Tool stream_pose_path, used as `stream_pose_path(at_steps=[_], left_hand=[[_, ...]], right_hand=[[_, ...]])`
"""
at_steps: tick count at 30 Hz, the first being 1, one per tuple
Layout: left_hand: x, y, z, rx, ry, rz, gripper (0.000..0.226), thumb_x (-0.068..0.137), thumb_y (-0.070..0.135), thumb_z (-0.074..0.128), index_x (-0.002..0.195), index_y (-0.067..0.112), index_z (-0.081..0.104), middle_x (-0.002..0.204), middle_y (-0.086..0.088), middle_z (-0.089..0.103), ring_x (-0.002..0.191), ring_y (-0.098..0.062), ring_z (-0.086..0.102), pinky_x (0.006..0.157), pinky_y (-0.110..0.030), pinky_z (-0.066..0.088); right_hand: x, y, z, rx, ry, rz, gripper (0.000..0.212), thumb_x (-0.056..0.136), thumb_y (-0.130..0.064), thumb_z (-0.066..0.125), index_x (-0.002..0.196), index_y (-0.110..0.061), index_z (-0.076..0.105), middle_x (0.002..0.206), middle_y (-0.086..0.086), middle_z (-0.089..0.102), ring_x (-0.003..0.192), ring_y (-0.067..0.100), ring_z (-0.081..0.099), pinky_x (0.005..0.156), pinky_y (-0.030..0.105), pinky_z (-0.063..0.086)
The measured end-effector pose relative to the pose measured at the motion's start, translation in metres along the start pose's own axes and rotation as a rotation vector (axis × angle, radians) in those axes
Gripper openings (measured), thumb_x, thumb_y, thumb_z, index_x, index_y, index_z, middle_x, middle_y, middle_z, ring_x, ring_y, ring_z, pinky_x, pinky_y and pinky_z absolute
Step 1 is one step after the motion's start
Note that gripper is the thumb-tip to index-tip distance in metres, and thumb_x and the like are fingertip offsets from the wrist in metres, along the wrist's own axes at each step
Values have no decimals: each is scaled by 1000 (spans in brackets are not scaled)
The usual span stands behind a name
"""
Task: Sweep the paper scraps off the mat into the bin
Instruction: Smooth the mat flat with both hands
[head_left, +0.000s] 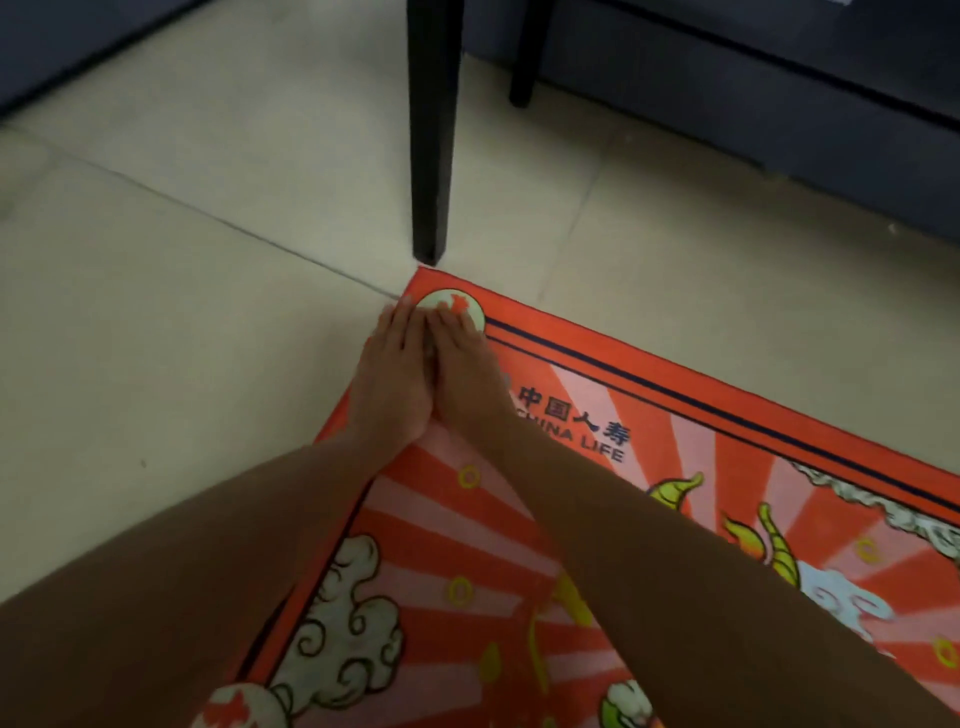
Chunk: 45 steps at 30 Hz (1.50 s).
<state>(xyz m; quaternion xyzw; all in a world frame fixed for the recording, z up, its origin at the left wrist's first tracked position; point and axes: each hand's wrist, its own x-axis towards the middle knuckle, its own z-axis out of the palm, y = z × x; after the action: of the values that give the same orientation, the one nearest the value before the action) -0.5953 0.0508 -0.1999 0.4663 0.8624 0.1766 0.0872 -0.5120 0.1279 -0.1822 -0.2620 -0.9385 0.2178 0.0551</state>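
Observation:
A red and pink mat (675, 415) with clouds, rays and the words CHINA LIFE lies on the tiled floor, one corner pointing away from me. My left hand (390, 375) and my right hand (462, 370) rest side by side, palms down, near that far corner. Their inner edges touch and their fingertips reach a pale round emblem (451, 301). Something small and greyish shows in the gap between the two hands; I cannot tell if it is paper. No loose scraps show elsewhere on the mat, and no bin is in view.
A black furniture leg (430, 156) stands just beyond the mat's corner, with a second leg (524, 57) behind it. A dark blue wall base (779, 114) runs along the back right. Beige floor tiles (182, 312) spread to the left.

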Motion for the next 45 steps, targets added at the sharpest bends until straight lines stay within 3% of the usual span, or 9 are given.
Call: stream_pose_path(at_steps=[2,4,9,15,23,28,34,39,45], left_hand=[[10,-1,-5,-39,17,-7,55,100,17,30,151,-1,19,159,-18,20,149,-32,14,122,-39,12],[11,-2,-8,-42,32,58,58,99,13,35,151,0,12,160,-16,16,150,-28,11,122,-37,11],[10,-6,-6,8,11,62,63,95,28,18,153,4,9,161,-9,15,150,-22,8,122,-36,8],[13,-4,-5,122,21,55,76,87,45,-8,155,14,8,163,0,6,151,-17,-1,120,-34,3],[20,-5,-7,142,1,22,55,105,36,14,155,17,7,163,0,7,151,-16,-1,121,-32,-2],[10,-12,-14,197,-31,90,67,96,47,0,156,17,4,164,-1,1,150,-16,-6,120,-33,-7],[-50,-13,-18,176,-41,111,66,98,45,9,155,12,7,163,-4,4,150,-15,-3,122,-33,1],[-49,-17,-18,147,-52,121,64,100,43,14,156,13,6,163,-4,3,150,-14,-1,121,-31,1],[-49,-15,-19,139,-35,128,67,97,46,10,154,10,16,162,-6,14,150,-17,9,120,-32,5]], right_hand=[[20,4,1,-108,-26,-35,57,97,-14,38,152,-3,25,159,14,22,149,30,12,122,42,11],[37,9,4,-257,-72,-59,62,97,-20,34,154,-6,16,162,13,13,150,29,5,121,42,8],[43,9,4,-226,-73,23,61,101,-26,25,156,-12,4,164,4,-1,151,23,-4,123,39,5],[36,12,-7,-163,-20,27,56,105,-28,21,157,-15,4,164,-1,2,151,14,-1,123,31,2],[39,13,-11,-149,-61,33,55,106,-29,21,156,-14,5,164,1,3,151,15,-1,123,32,2],[42,11,-16,-178,-144,36,61,104,-31,26,156,-13,-2,164,2,-4,151,16,-7,123,36,1],[45,7,-16,-227,-165,73,62,105,-33,24,156,-14,-5,164,2,-7,151,17,-8,123,35,1],[38,3,-9,-306,-185,30,59,105,-29,23,156,-9,1,163,6,-9,151,25,-9,123,40,4],[-12,-9,-9,-200,-115,32,57,106,-27,26,156,-15,2,164,1,-2,151,20,-6,123,33,2]])
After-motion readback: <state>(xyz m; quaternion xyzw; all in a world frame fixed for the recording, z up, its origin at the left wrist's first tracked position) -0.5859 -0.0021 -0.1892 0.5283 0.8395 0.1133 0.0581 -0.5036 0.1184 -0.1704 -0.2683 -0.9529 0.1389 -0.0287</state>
